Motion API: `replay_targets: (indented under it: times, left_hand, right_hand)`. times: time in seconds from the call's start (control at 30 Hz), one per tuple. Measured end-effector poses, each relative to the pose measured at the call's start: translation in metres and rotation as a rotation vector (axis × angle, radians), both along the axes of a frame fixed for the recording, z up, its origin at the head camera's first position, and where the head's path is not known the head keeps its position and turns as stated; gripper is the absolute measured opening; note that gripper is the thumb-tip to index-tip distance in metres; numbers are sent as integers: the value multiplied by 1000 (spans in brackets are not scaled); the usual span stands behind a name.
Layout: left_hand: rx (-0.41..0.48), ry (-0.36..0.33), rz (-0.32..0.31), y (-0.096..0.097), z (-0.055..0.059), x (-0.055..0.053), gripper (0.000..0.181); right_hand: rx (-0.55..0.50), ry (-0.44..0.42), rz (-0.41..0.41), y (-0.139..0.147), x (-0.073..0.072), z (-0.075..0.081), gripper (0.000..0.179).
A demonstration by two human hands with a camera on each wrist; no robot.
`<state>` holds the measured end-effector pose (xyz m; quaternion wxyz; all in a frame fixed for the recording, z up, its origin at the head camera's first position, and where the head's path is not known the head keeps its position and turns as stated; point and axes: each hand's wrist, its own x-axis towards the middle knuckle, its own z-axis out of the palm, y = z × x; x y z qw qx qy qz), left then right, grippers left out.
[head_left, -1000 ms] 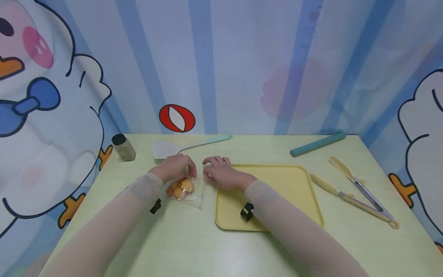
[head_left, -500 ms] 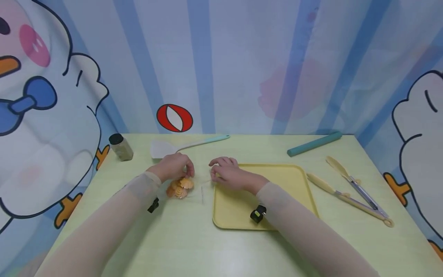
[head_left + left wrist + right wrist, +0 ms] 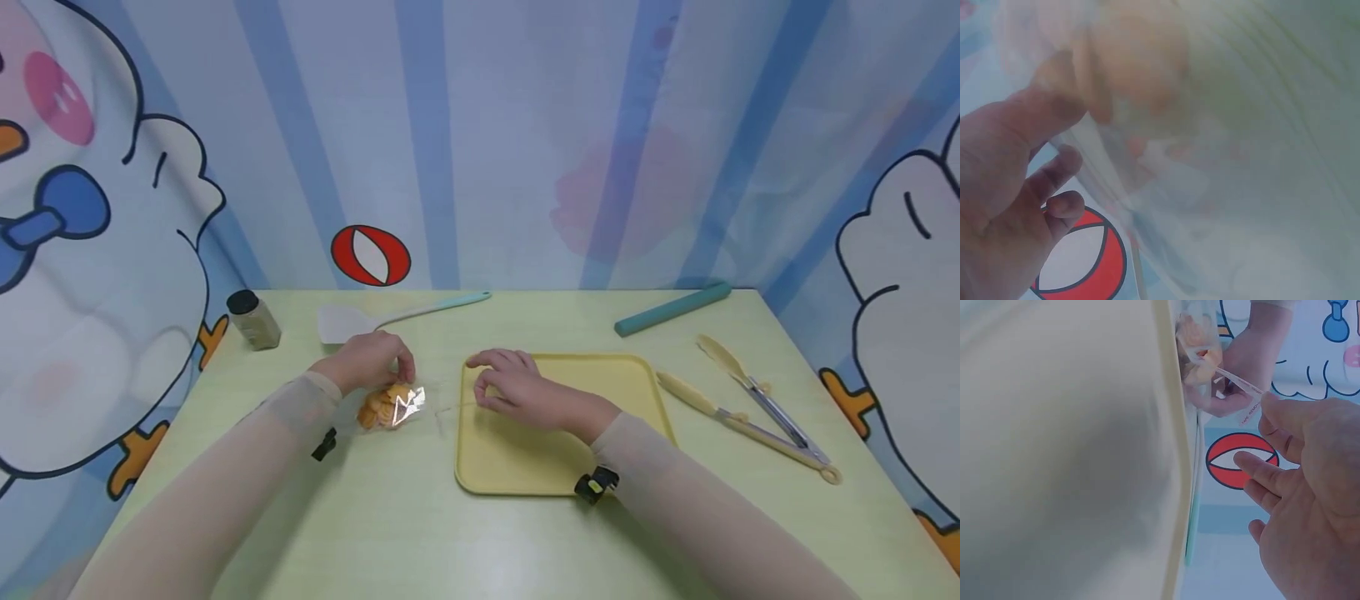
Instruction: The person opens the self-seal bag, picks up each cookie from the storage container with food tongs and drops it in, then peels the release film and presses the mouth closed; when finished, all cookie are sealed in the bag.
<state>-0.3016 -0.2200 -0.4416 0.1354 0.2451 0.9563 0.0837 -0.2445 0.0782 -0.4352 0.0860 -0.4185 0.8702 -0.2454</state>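
Note:
My left hand pinches the upper edge of a clear plastic bag that holds several orange, flower-shaped pieces. In the left wrist view, the bag's hazy film fills most of the picture, with thumb and fingers at its edge. Above the left part of the yellow tray, my right hand pinches the end of a thin peel-off strip. Small red print runs along this strip, which stretches from the bag to my right thumb.
A white turner with a pale blue handle lies behind the left hand. The black-lidded jar stands back left. A teal rod lies at the back right, and tongs lie right of the tray.
My right hand has moved right, away from the bag and over the tray, drawing the strip out with it. The left hand stays at the bag's edge.

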Motion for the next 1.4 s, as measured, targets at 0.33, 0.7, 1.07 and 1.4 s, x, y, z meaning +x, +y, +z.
replay_targets:
  times: [0.33, 0.7, 1.07, 1.4]
  left_hand:
    - [9, -10, -4, -3, 0, -2, 24]
    - [3, -21, -3, -2, -2, -6, 22]
    - [-15, -15, 2, -4, -3, -6, 20]
    - [-4, -7, -7, -5, -5, -5, 21]
  right_hand:
    - [-26, -5, 42, 18, 25, 10, 12]
    - [-54, 25, 67, 34, 51, 20, 11]
    - [-91, 75, 142, 41, 81, 24, 10]
    - [-3, 156, 85, 50, 100, 3, 11]
